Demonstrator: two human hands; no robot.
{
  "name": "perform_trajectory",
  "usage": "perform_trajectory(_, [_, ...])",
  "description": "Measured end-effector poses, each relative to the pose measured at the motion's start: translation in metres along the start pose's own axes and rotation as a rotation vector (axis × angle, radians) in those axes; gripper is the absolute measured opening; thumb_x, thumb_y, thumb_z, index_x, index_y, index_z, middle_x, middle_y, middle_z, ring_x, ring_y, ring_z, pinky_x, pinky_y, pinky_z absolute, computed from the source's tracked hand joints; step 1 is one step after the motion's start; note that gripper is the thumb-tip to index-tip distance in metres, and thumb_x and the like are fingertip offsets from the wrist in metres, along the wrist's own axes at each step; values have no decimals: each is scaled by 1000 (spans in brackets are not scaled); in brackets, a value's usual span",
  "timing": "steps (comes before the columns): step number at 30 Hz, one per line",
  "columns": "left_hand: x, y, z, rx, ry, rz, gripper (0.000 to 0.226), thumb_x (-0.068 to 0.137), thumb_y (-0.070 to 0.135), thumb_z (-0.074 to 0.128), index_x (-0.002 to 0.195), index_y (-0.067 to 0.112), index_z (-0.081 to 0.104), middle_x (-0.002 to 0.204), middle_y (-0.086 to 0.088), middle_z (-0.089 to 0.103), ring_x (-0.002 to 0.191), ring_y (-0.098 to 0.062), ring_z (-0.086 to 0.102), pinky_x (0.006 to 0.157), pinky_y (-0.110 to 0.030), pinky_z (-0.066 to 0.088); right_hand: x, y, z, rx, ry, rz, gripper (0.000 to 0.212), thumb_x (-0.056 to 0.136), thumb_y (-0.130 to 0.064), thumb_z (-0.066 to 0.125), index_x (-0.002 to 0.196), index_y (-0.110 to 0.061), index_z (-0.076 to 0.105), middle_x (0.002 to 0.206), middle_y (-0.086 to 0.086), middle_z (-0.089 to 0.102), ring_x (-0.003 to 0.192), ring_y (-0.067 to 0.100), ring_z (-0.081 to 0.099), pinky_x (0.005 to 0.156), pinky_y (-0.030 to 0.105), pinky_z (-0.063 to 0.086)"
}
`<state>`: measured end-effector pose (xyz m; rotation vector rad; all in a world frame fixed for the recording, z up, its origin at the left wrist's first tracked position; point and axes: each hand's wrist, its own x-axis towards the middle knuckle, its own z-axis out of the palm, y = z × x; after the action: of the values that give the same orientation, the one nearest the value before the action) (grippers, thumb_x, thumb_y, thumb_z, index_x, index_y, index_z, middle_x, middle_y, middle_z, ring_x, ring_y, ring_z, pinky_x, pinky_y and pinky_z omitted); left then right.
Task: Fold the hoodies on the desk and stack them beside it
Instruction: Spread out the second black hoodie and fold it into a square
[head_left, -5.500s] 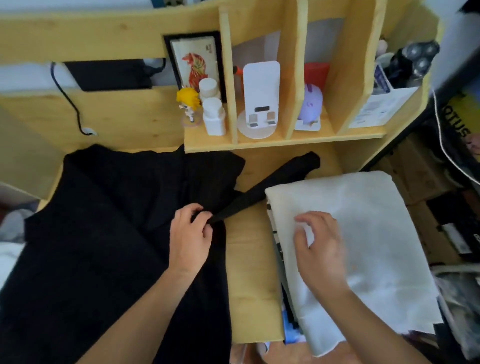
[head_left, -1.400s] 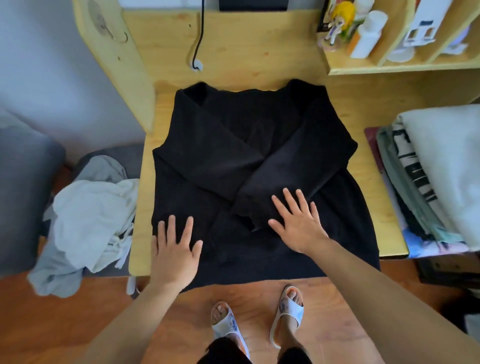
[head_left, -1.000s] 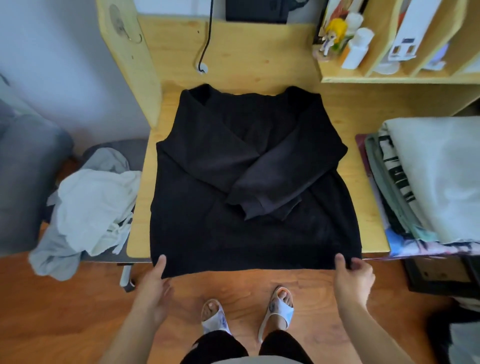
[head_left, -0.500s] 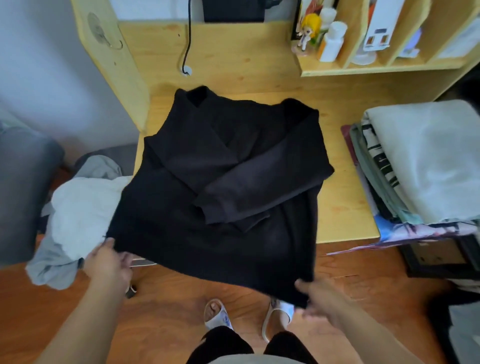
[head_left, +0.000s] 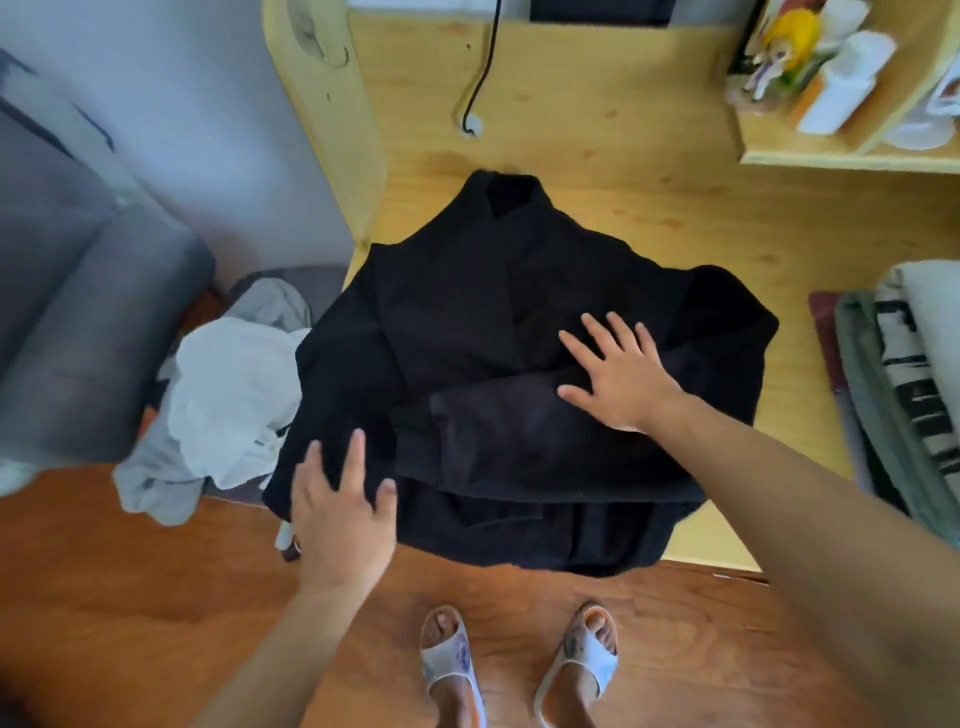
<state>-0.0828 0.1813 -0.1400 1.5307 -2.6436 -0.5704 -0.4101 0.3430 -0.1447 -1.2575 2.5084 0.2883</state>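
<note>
A black hoodie (head_left: 467, 322) lies on the wooden desk (head_left: 649, 208), sleeves crossed over its chest and its lower part bunched up toward the middle. Its near edge hangs over the desk front. My right hand (head_left: 618, 374) lies flat with spread fingers on the folded sleeve area. My left hand (head_left: 340, 504) rests with straight fingers on the hoodie's lower left corner. A stack of folded garments (head_left: 904, 384), white on top and striped beneath, sits at the desk's right end.
A crumpled white and grey garment (head_left: 223, 395) lies on a grey seat left of the desk, beside a grey sofa (head_left: 78, 322). A shelf (head_left: 852, 156) with bottles and a figurine stands at back right. A black cable (head_left: 480, 78) hangs at the back. My sandalled feet (head_left: 519, 665) stand on the wooden floor.
Half a second ago both hands held the hoodie's bottom hem lifted off the desk. The hem has since gone up onto the body, and both hands now lie flat on the fabric.
</note>
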Motion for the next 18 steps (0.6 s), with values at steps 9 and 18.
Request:
perform_trajectory(9, [46, 62, 63, 183, -165, 11, 66, 98, 65, 16, 160, 45, 5, 171, -8, 2, 154, -44, -6, 121, -67, 3, -30, 18, 25, -76, 106, 233, 80, 91, -79, 12, 154, -34, 32, 157, 4, 35, 132, 29, 41, 96, 50, 39])
perform_trajectory(18, [197, 132, 79, 392, -202, 769, 66, 97, 68, 8, 159, 49, -4, 172, -1, 0, 156, -38, -6, 124, -62, 3, -117, 14, 71, 90, 198, 600, 76, 88, -71, 34, 147, -26, 51, 140, 17, 47, 119, 38, 45, 100, 58, 37])
